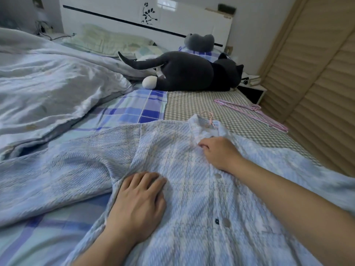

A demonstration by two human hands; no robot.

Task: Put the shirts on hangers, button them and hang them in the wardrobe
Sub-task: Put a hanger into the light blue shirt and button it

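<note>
A light blue checked shirt (192,198) lies spread face up on the bed, its collar pointing toward the headboard. A pink hanger's hook (208,116) sticks out of the collar. My left hand (138,204) rests on the shirt's left chest with fingers bent against the cloth. Just below the collar, my right hand (217,152) pinches the placket with curled fingers. Two round buttons (218,176) show along the placket lower down. Several spare pink hangers (251,114) lie on the bed to the right.
A large grey plush cat (192,73) lies across the bed near the headboard (134,14). A rumpled pale duvet (48,83) fills the left side. A beige slatted wardrobe door (317,73) runs along the right edge of the bed.
</note>
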